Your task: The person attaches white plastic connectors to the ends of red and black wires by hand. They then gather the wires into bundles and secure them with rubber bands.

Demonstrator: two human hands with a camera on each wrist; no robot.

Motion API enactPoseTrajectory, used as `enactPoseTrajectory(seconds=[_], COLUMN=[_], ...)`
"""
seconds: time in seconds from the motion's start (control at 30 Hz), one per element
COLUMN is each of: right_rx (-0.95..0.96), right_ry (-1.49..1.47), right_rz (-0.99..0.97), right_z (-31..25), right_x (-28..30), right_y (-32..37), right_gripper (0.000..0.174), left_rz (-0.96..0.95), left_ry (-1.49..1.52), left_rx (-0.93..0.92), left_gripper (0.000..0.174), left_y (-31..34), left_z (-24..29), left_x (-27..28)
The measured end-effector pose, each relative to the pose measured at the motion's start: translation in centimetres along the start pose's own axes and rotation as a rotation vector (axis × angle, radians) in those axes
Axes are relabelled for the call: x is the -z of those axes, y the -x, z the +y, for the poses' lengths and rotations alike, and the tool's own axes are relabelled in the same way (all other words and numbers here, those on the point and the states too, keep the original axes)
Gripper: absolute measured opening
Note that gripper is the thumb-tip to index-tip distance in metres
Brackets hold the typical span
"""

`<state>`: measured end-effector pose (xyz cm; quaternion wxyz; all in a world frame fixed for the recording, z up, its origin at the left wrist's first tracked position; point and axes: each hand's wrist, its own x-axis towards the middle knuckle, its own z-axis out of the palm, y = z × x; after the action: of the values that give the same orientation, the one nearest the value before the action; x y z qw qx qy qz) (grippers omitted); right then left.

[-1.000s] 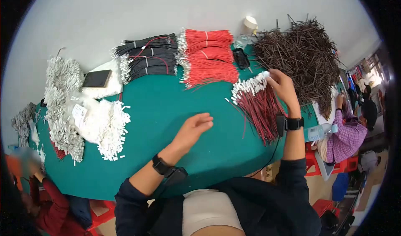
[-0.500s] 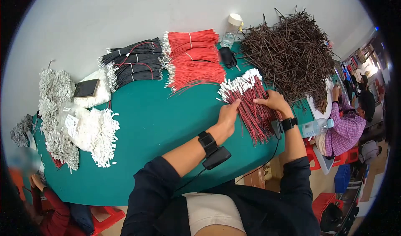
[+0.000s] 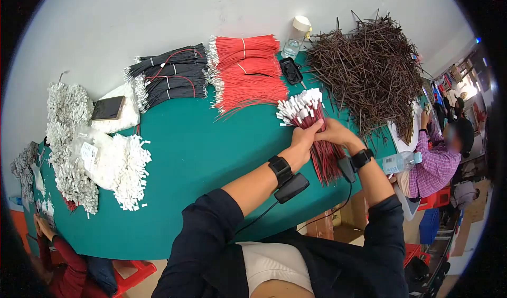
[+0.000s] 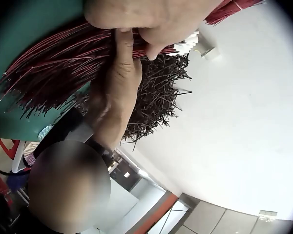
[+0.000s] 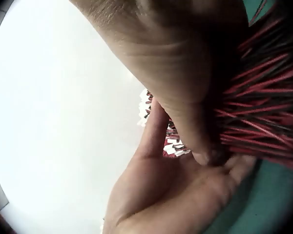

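Both hands grip a thick bundle of dark red and black wires (image 3: 326, 161) with white connectors (image 3: 301, 108) at its far end. The left hand (image 3: 303, 144) wraps the bundle from the left, just below the connectors. From the right, the right hand (image 3: 336, 133) curls round it, and the two hands meet over the wires. Loose wire ends fan out toward the near side, close over the table. In the left wrist view the wires (image 4: 58, 68) spread out beyond the fingers. The right wrist view shows the wires (image 5: 263, 107) beside the overlapping hands.
Red wire bundles (image 3: 248, 76) and black wire bundles (image 3: 171, 76) lie at the back of the green table (image 3: 211, 145). A heap of dark brown strips (image 3: 367, 76) is at the right, a water bottle (image 3: 398, 162) below it. White connectors (image 3: 129, 168) and a phone (image 3: 108, 108) lie left.
The left hand has moved right to the wires, and the right hand has come down from the connectors. Both have closed round the bundle, drawing the spread wires tighter together.
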<state>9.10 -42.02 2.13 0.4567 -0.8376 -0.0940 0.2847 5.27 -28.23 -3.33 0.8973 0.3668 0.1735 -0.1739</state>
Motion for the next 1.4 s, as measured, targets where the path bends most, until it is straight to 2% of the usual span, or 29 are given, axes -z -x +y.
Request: enactPoseTrajectory(seconds=[0.13,0.23,0.33,0.37,0.43,0.5,0.57,0.63,0.67,0.7,0.77,0.83,0.9,0.93,0.97,1.03,1.1,1.17,1.2,1.27,1.3,1.37,1.4], right_rx=[0.119,0.118,0.253,0.325,0.293,0.375,0.36,0.409,0.336,0.333,0.385,0.407,0.49,0.573,0.576,0.331,0.247,0.217,0.222,0.06,0.064,-0.111,-0.135], right_ry=[-0.033,-0.113,-0.057,-0.044,0.032,0.063,0.132,0.473,0.43,0.428,0.409,0.44,0.457,0.422,0.423,0.232,0.359,0.79,0.794,0.923,0.928,0.975,0.974], right_rz=[0.11,0.176,0.301,0.376,0.43,0.515,0.522,0.484,0.427,0.432,0.344,0.326,0.26,0.342,0.341,0.39,0.612,0.672,0.679,0.712,0.702,0.663,0.685], right_z=[1.3,1.2,3.6,2.5,1.1,1.2,0.5,-2.1,-3.2,-4.1,-5.4,-6.9,-8.7,-9.8,-9.6,-8.4,-5.7,2.0,3.6,4.9,5.8,6.2,6.5], right_x=[-2.3,-3.7,-5.0,-5.9,-7.0,-8.0,-8.3,-8.8,-9.0,-9.1,-9.5,-9.0,-8.2,-8.5,-7.9,-4.9,-1.8,2.4,2.7,3.3,3.5,3.2,3.2], right_y=[0.0,0.7,0.7,1.3,2.7,3.5,4.3,6.0,6.9,7.6,8.9,10.0,10.6,10.9,10.8,10.4,6.9,2.3,1.4,-0.7,-1.4,-2.4,-2.3], right_gripper=[0.064,0.064,0.063,0.062,0.059,0.058,0.059,0.063,0.073,0.073,0.086,0.081,0.064,0.042,0.042,0.032,0.023,0.024,0.024,0.025,0.025,0.026,0.022], left_rz=[-0.002,-0.022,-0.087,-0.107,-0.117,-0.127,-0.216,-0.233,-0.254,-0.276,-0.287,-0.321,-0.375,-0.429,-0.429,-0.473,-0.512,-0.542,-0.542,-0.568,-0.577,-0.553,-0.518], left_ry=[0.044,0.031,-0.053,-0.058,-0.062,-0.065,-0.099,-0.062,-0.014,0.032,0.058,0.116,0.165,0.218,0.218,0.333,0.351,0.444,0.45,0.483,0.518,0.526,0.492], left_rx=[0.02,-0.038,-0.121,-0.16,-0.166,-0.169,-0.137,-0.155,-0.136,-0.119,-0.085,-0.061,-0.024,0.012,0.009,0.042,0.034,-0.015,-0.049,-0.061,-0.053,-0.067,-0.099], left_gripper=[0.036,0.034,0.04,0.044,0.049,0.054,0.061,0.056,0.052,0.049,0.039,0.041,0.043,0.046,0.046,0.05,0.054,0.06,0.066,0.062,0.059,0.062,0.067], left_y=[0.0,0.4,1.2,1.8,3.0,4.1,4.7,5.1,5.3,5.5,6.3,6.6,7.1,7.4,7.7,8.4,9.2,10.0,10.4,11.2,11.8,12.9,13.7], left_z=[0.0,-0.3,-0.8,-0.8,-0.5,0.0,0.7,1.0,1.2,1.5,2.5,3.0,3.9,4.3,4.8,5.5,6.1,6.7,6.8,7.5,7.6,7.7,7.8], left_x=[0.3,0.7,1.0,0.9,0.7,0.8,1.3,1.7,2.1,2.7,4.0,5.4,6.6,7.0,7.5,8.1,8.8,9.1,9.3,10.1,10.7,11.7,12.2])
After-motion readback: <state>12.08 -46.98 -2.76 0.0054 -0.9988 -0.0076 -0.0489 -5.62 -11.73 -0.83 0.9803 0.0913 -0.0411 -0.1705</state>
